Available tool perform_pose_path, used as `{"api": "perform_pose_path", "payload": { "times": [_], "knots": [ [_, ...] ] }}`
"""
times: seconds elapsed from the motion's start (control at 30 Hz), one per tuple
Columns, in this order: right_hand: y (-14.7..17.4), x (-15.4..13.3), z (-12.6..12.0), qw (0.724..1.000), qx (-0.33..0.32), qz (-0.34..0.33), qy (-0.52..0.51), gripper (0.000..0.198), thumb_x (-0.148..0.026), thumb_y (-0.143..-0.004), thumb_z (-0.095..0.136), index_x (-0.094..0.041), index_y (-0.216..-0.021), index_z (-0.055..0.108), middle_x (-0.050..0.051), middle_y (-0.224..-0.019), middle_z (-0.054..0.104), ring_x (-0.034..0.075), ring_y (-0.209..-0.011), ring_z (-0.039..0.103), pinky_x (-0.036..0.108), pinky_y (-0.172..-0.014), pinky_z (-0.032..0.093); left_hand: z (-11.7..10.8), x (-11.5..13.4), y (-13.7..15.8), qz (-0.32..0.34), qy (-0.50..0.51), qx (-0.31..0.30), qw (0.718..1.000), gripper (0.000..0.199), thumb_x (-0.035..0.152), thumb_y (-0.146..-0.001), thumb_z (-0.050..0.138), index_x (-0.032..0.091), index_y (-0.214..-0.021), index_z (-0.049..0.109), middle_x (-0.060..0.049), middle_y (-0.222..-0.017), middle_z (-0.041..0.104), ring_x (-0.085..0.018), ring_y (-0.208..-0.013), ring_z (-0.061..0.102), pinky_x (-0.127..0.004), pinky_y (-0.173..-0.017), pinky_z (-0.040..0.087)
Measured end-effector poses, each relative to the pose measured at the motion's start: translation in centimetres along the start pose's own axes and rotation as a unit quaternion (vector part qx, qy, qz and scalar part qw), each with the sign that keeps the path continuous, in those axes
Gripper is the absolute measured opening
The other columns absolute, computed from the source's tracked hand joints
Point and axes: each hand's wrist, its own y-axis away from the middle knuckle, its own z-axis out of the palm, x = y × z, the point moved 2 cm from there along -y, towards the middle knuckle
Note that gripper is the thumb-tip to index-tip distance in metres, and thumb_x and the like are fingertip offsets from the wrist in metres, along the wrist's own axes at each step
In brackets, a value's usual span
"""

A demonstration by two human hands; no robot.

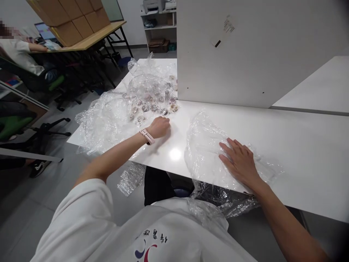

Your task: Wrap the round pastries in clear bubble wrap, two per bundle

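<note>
A sheet of clear plastic film (201, 145) lies crumpled on the white table and hangs over its front edge. My right hand (240, 160) rests on this film with its fingers spread. My left hand (158, 126), with a pale watch band at the wrist, is closed with the fingers curled down near the tabletop. What it holds, if anything, is hidden. Just beyond it sit several small, round, wrapped items (154, 107) in mixed brown and grey tones, partly beneath a heap of clear plastic film (106, 112).
An upright white panel (229, 62) stands along the table's (308, 156) back. More crumpled film (132, 178) hangs below the front edge at left. Farther left, a seated person (20, 54) is at a wooden desk stacked with cardboard boxes (79, 22). A shelf with a printer (153, 6) stands behind.
</note>
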Motion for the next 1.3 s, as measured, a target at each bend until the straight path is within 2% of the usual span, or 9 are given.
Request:
{"api": "perform_pose_path", "payload": {
  "times": [0.13, 0.23, 0.37, 0.57, 0.73, 0.9, 0.97, 1.17, 1.3],
  "knots": [
    [-0.1, 0.0, 0.1, 1.000, 0.002, -0.003, 0.006, 0.046, -0.047, -0.103, 0.035, -0.030, -0.144, 0.048, 0.006, -0.157, 0.040, 0.028, -0.147, 0.033, 0.051, -0.115, 0.032, -0.3, -4.7, -0.9, -0.162, -0.101, 0.071, 0.979, 0.030, 0.005, -0.086, 0.044, 0.007, -0.102, 0.068, -0.018, -0.108, 0.066, -0.032, -0.119, 0.053, -0.057, -0.108, 0.033],
    [-0.4, -0.1, 0.2, 1.000, 0.000, 0.002, 0.014, 0.048, -0.048, -0.103, 0.034, -0.030, -0.145, 0.046, 0.006, -0.158, 0.040, 0.028, -0.146, 0.033, 0.052, -0.114, 0.032, -1.7, -6.3, -1.8, -0.204, -0.113, 0.116, 0.966, 0.033, 0.008, -0.094, 0.039, 0.003, -0.117, 0.061, -0.021, -0.125, 0.059, -0.032, -0.130, 0.041, -0.058, -0.114, 0.023],
    [-0.8, -0.1, 0.2, 1.000, -0.004, 0.005, 0.018, 0.048, -0.048, -0.103, 0.032, -0.029, -0.145, 0.046, 0.007, -0.158, 0.040, 0.029, -0.146, 0.033, 0.053, -0.114, 0.032, -0.2, -3.0, -3.9, -0.158, -0.017, 0.098, 0.982, 0.038, 0.027, -0.102, 0.034, 0.013, -0.125, 0.061, -0.015, -0.117, 0.065, -0.029, -0.115, 0.052, -0.046, -0.101, 0.038],
    [-0.9, -0.1, 0.2, 1.000, -0.009, 0.015, 0.009, 0.049, -0.048, -0.102, 0.032, -0.030, -0.146, 0.046, 0.006, -0.158, 0.039, 0.028, -0.147, 0.032, 0.052, -0.116, 0.031, 4.2, 0.8, -6.3, -0.179, 0.009, 0.088, 0.980, 0.067, 0.060, -0.091, 0.054, 0.024, -0.147, 0.044, -0.017, -0.131, 0.059, -0.039, -0.119, 0.049, -0.054, -0.099, 0.036],
    [-0.8, 0.0, 0.1, 1.000, -0.017, 0.017, -0.007, 0.050, -0.048, -0.102, 0.033, -0.031, -0.147, 0.044, 0.005, -0.159, 0.037, 0.029, -0.147, 0.031, 0.053, -0.117, 0.029, 4.9, 2.5, -3.8, -0.031, 0.020, 0.095, 0.995, 0.033, 0.038, -0.100, 0.041, 0.020, -0.121, 0.061, -0.014, -0.109, 0.063, -0.029, -0.097, 0.055, -0.043, -0.085, 0.043],
    [-0.8, 0.0, 0.1, 1.000, -0.006, 0.013, -0.008, 0.050, -0.049, -0.102, 0.031, -0.029, -0.145, 0.047, 0.007, -0.158, 0.039, 0.029, -0.147, 0.032, 0.053, -0.116, 0.029, 5.6, 2.3, 0.1, 0.072, 0.070, 0.107, 0.989, 0.029, 0.023, -0.103, 0.032, 0.018, -0.111, 0.059, -0.011, -0.106, 0.063, -0.023, -0.093, 0.055, -0.037, -0.084, 0.045],
    [-0.8, 0.0, 0.2, 1.000, -0.002, 0.011, -0.009, 0.050, -0.049, -0.102, 0.030, -0.029, -0.145, 0.047, 0.007, -0.158, 0.040, 0.029, -0.147, 0.033, 0.053, -0.116, 0.029, 5.4, 0.4, 0.4, 0.029, 0.067, 0.143, 0.987, 0.024, 0.020, -0.101, 0.038, 0.018, -0.112, 0.060, -0.012, -0.110, 0.062, -0.024, -0.098, 0.055, -0.040, -0.088, 0.045],
    [-0.8, 0.0, 0.3, 1.000, 0.006, 0.016, -0.010, 0.050, -0.050, -0.102, 0.031, -0.029, -0.144, 0.048, 0.007, -0.157, 0.042, 0.029, -0.146, 0.034, 0.053, -0.116, 0.029, 1.4, -6.5, -1.0, -0.283, 0.026, 0.247, 0.926, 0.026, 0.012, -0.098, 0.046, 0.014, -0.121, 0.058, -0.013, -0.112, 0.055, -0.028, -0.109, 0.048, -0.051, -0.097, 0.040],
    [-0.8, -0.1, 0.2, 1.000, 0.003, 0.014, -0.014, 0.050, -0.049, -0.102, 0.031, -0.028, -0.144, 0.049, 0.008, -0.156, 0.042, 0.029, -0.145, 0.035, 0.053, -0.116, 0.030, 0.0, -3.4, -0.1, -0.234, 0.020, 0.220, 0.947, 0.028, 0.022, -0.101, 0.043, 0.018, -0.124, 0.058, -0.014, -0.120, 0.054, -0.026, -0.109, 0.049, -0.045, -0.094, 0.043]
  ]
}}
